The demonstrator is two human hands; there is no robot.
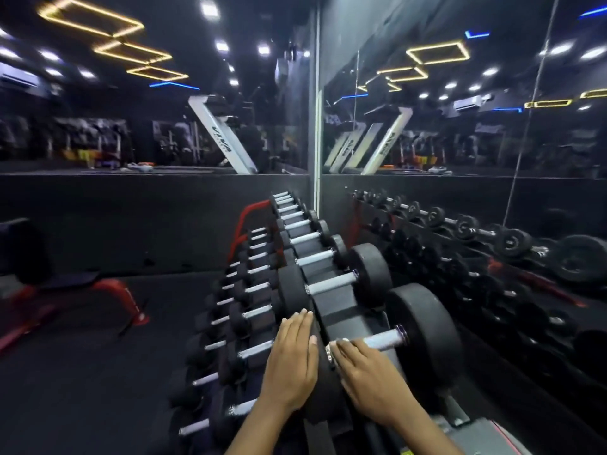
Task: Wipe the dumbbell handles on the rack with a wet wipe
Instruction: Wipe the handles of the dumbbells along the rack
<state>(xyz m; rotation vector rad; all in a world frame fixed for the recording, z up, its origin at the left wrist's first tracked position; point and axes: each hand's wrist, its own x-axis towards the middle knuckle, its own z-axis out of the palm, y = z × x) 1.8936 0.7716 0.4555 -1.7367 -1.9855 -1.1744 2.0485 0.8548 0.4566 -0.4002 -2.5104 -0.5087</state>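
The dumbbell rack runs away from me along a mirrored wall, with black dumbbells in two rows. My left hand rests flat, fingers straight, on the near head of the closest big dumbbell. My right hand lies along that dumbbell's silver handle, fingers nearly straight and pressed down on its left end. A small white edge of the wet wipe shows under the fingertips. The rest of the wipe and my right thumb are hidden.
More silver-handled dumbbells fill the upper row beyond, and smaller ones the lower row to the left. The mirror stands close on the right. A red-framed bench sits on the dark floor to the left.
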